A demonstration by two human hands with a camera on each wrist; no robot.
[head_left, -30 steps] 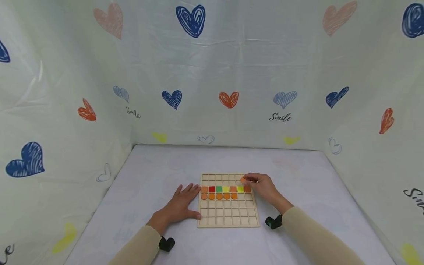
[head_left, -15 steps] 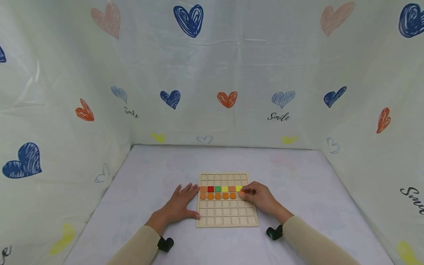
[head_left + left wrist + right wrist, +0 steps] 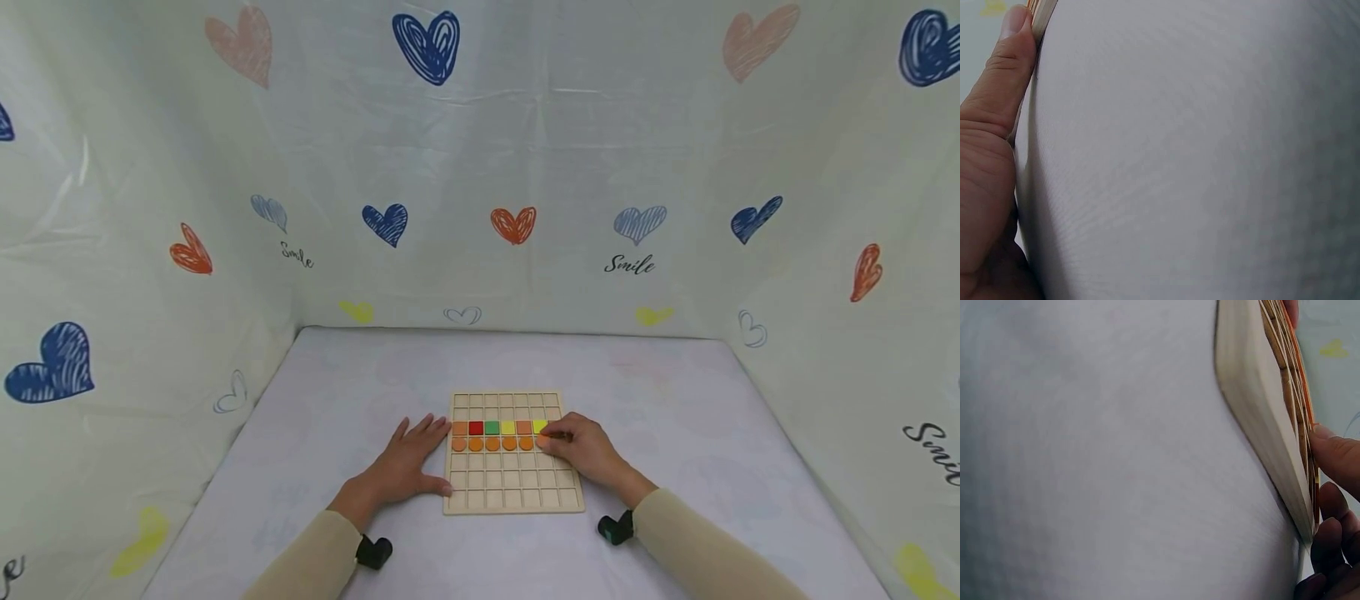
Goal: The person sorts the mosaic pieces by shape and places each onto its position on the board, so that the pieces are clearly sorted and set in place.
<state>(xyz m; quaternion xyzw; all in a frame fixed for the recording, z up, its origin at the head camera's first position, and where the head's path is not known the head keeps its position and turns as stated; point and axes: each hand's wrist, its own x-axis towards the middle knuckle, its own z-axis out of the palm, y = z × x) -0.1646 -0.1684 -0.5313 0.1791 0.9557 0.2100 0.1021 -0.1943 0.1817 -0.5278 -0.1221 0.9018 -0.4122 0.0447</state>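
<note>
A wooden grid board (image 3: 513,500) lies flat on the table. Across it runs a row of coloured square tiles, among them a red tile (image 3: 476,427), a green tile (image 3: 492,427) and a yellow tile (image 3: 507,427). Directly below that row sit several round orange discs (image 3: 492,444). My right hand (image 3: 588,450) pinches another orange disc (image 3: 542,441) at the cell just right of them, covering the right end of both rows. With fingers spread, my left hand (image 3: 405,462) rests at the board's left edge, its thumb (image 3: 1004,69) against the wooden side in the left wrist view.
The table (image 3: 360,367) has a pale cloth. Behind it and at both sides hangs a white curtain (image 3: 450,150) printed with hearts. A dark wrist camera (image 3: 375,552) sits at the left wrist, another dark camera (image 3: 616,527) at the right.
My right hand has brought the orange disc from the upper right of the board down to the disc row, then slightly left into the cell. The left hand stays in place.
</note>
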